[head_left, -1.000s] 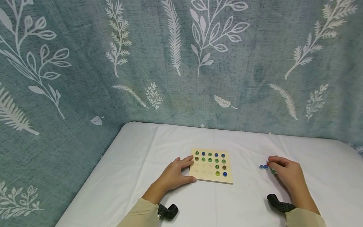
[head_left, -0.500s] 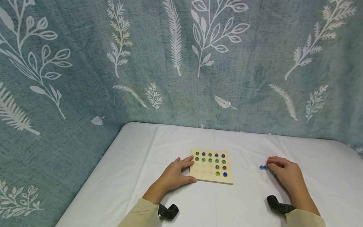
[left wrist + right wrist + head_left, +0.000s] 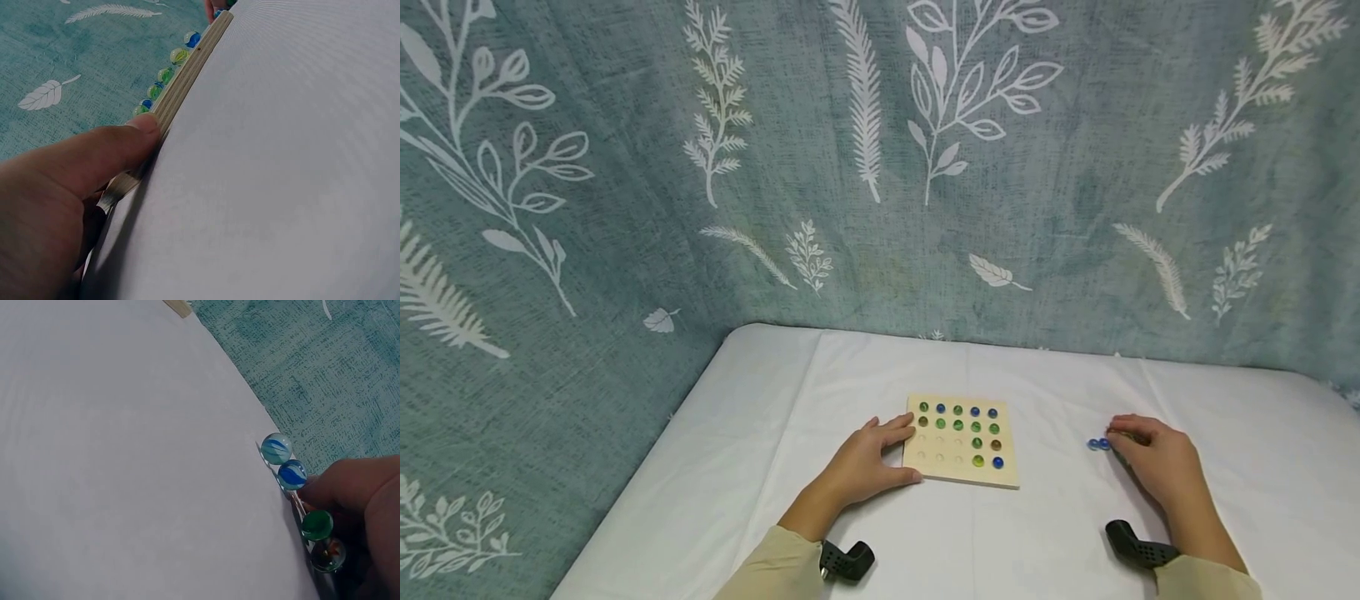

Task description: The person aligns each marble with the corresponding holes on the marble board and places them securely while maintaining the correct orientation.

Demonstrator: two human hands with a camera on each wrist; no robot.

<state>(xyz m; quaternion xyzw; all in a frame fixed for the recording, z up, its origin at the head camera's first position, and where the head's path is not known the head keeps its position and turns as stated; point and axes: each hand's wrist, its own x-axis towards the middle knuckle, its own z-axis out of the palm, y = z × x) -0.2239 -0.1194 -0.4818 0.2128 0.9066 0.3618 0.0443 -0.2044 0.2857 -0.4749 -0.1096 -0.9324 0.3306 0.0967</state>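
A pale wooden board [image 3: 951, 472] with rows of round hollows lies mid-table. Green, blue, brown and yellow marbles fill its two far rows and the right part of its nearer rows. My left hand [image 3: 867, 461] rests against its left side, fingers spread at the left edge, thumb [image 3: 145, 123] pressed to the near edge. My right hand [image 3: 1161, 458] bends over loose marbles, pinching a red marble mostly hidden by the fingers. Two blue marbles [image 3: 284, 462] sit beside the fingertips. Below the thumb show a green marble [image 3: 317, 525] and a dark marble with orange [image 3: 328, 555].
White cloth [image 3: 1037, 542] covers the table, which meets a teal leaf-patterned curtain [image 3: 880, 250] at the back and left. Black devices are strapped on both wrists, the left wrist device [image 3: 850, 562] and the right wrist device [image 3: 1138, 546].
My right fingers have drawn in over the red marble, which showed at the fingertips a second ago and is now covered in the head view. My left hand and the board stay in place.
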